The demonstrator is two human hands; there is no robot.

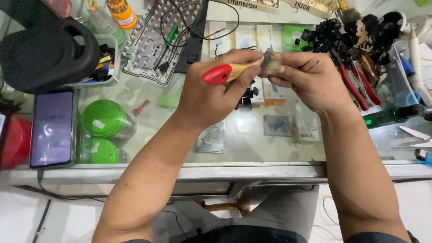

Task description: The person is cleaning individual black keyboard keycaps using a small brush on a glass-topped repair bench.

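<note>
Hands meet above glass bench (252,148): left hand (211,96) grip clamped on red-ended wooden handle (227,73), right hand (310,81) pinching small brownish piece (272,64) at its tip. Risk: piece slips, drops among clutter.

Under my hands the glass counter (243,144) lies mostly bare toward the near edge, so I can pass there. To the left, two green-lidded jars (105,130) and a phone (53,128) block the way. To the far right, red-handled pliers (355,83) and a heap of black parts (328,33) crowd in.
</note>
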